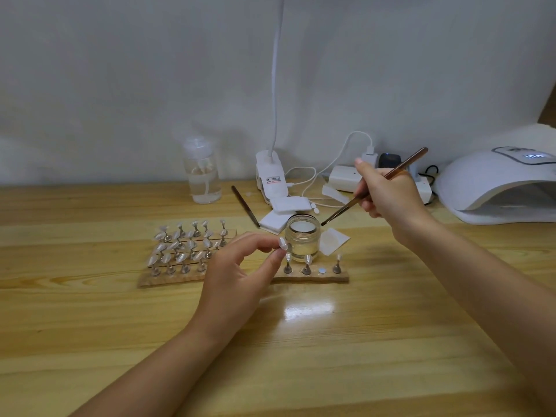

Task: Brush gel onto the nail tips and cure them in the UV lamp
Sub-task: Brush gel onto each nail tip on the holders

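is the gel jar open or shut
Open. The jar stands upright with no lid, its pale contents showing through the mouth, and the brush tip in the right hand sits beside the rim.

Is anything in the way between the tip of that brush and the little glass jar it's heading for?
Nothing visible. The right hand holds the brush with its bristle tip just beside the rim of the open jar, with only air between them. The left hand pinches a nail tip at the jar's near left side, away from the brush.
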{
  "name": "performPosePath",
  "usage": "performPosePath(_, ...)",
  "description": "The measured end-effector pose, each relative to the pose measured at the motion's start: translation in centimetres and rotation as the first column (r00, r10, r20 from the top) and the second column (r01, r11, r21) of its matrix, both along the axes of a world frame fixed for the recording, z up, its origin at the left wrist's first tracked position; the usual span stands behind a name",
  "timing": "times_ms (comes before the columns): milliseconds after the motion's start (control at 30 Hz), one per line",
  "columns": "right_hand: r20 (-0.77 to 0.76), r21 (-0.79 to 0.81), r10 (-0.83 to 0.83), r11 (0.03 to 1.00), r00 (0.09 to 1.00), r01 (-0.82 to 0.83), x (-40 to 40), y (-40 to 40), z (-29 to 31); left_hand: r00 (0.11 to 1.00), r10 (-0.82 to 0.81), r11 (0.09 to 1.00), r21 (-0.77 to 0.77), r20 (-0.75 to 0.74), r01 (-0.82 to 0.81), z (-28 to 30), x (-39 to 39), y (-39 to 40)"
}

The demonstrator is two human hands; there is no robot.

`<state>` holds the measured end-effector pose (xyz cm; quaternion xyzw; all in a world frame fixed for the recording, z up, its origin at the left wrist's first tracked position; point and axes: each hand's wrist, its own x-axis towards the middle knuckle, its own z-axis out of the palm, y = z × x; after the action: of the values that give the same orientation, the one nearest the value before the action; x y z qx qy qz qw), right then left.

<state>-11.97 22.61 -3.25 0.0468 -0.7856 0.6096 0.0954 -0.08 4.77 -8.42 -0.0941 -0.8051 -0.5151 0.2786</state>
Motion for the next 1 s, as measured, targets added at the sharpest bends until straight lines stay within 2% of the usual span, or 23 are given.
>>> performPosePath(167,-0.019,-0.098,-0.011,0.995,1.000,0.009,0.4,0.3,-0.4,1.000,-0.001,1.000,0.001,0.005,0.001,0.1,0.1,0.0)
performPosePath(367,0.029,-0.116,0.034,0.993,0.999,-0.030,0.8,-0.3,-1.3,1.000,-0.004,1.000,0.006,0.010,0.003,0.1,0.0,0.0)
performPosePath(500,0.044,-0.161,-0.013,0.987,0.999,0.020,0.9,0.3,-1.5,1.000,-0.002,1.000,0.006,0.015,0.002,0.1,0.0,0.0)
performPosePath(633,-0.023,-0.276,-0.097,0.957,0.995,0.087,1.6,0.7,-1.3,1.000,0.006,1.000,-0.002,0.017,-0.006,0.1,-0.1,0.0)
performPosePath(733,-0.091,-0.346,-0.024,0.938,0.996,-0.008,3.1,0.0,-1.3,1.000,0.012,1.000,-0.011,0.012,-0.012,0.1,-0.1,0.0)
performPosePath(800,-0.173,-0.291,0.062,0.950,0.983,-0.111,4.4,-0.7,-2.0,1.000,0.017,1.000,-0.021,0.008,-0.017,0.1,-0.1,0.0)
performPosePath(867,-0.334,-0.192,0.134,0.960,0.933,-0.206,5.5,-1.2,-2.8,1.000,0.021,1.000,-0.019,0.003,-0.021,0.1,-0.1,0.0)
performPosePath(933,-0.523,-0.035,0.208,0.964,0.826,-0.264,6.2,-1.5,-3.6,1.000,0.027,0.999,-0.017,0.001,-0.027,0.0,-0.2,-0.1)
performPosePath(1000,-0.670,0.140,0.258,0.965,0.696,-0.223,6.5,-1.7,-4.2,1.000,0.030,1.000,-0.010,-0.004,-0.030,-0.1,-0.2,-0.1)
